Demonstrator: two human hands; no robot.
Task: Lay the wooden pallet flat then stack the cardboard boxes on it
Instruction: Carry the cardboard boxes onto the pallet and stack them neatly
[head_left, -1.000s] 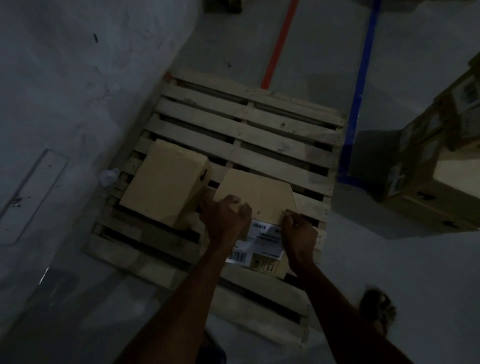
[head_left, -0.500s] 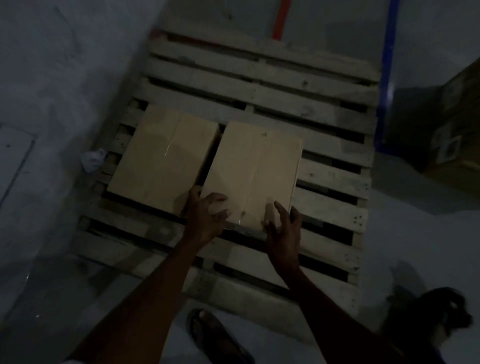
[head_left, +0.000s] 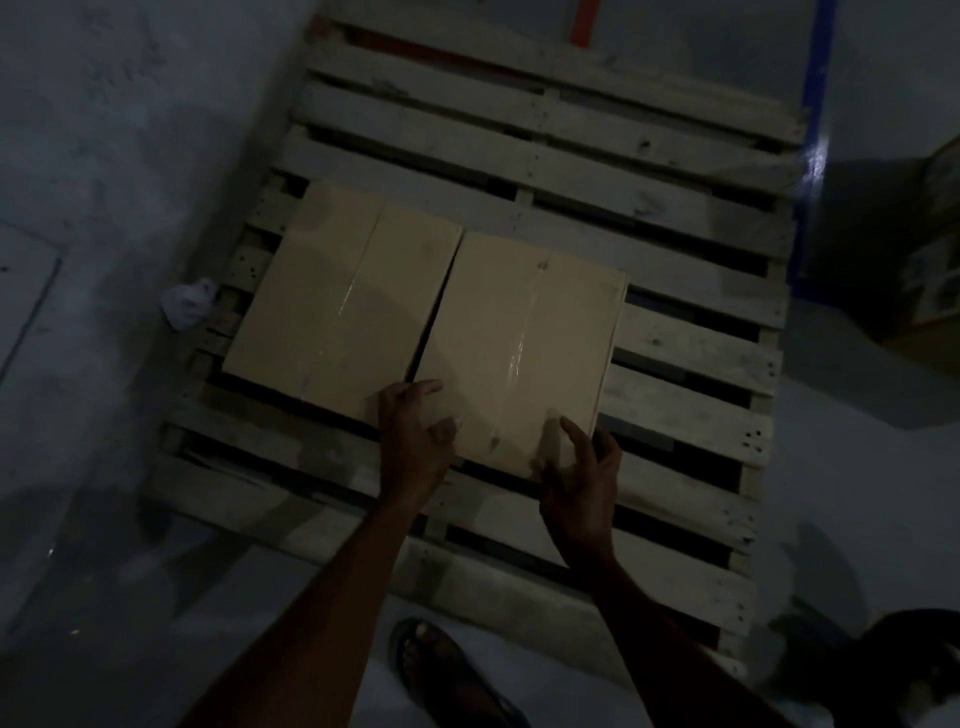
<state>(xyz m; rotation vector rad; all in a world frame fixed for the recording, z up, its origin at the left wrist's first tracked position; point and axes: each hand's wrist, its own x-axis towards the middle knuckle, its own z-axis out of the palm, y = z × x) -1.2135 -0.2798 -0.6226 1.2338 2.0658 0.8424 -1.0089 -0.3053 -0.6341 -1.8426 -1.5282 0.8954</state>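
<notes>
The slatted wooden pallet (head_left: 675, 358) bears two taped tan cardboard boxes (head_left: 519, 332); left hand (head_left: 415, 441) and right hand (head_left: 582, 483) touch one, fingers (head_left: 575, 435) loose.

- A wooden pallet (head_left: 675, 166) lies flat on the floor (head_left: 857, 493).
- Two cardboard boxes sit close side by side on its left and middle slats: the left box (head_left: 337, 317) and the right box (head_left: 524, 353).
- The left hand (head_left: 415, 441) rests on the right box's near left corner, and the right hand (head_left: 582, 478) is at its near right corner.
- A crumpled wad (head_left: 187, 309) lies just left of the pallet.
- Other boxes (head_left: 935, 270) stand apart to the right.
- A sandalled foot (head_left: 441, 670) stands before the near edge.
</notes>
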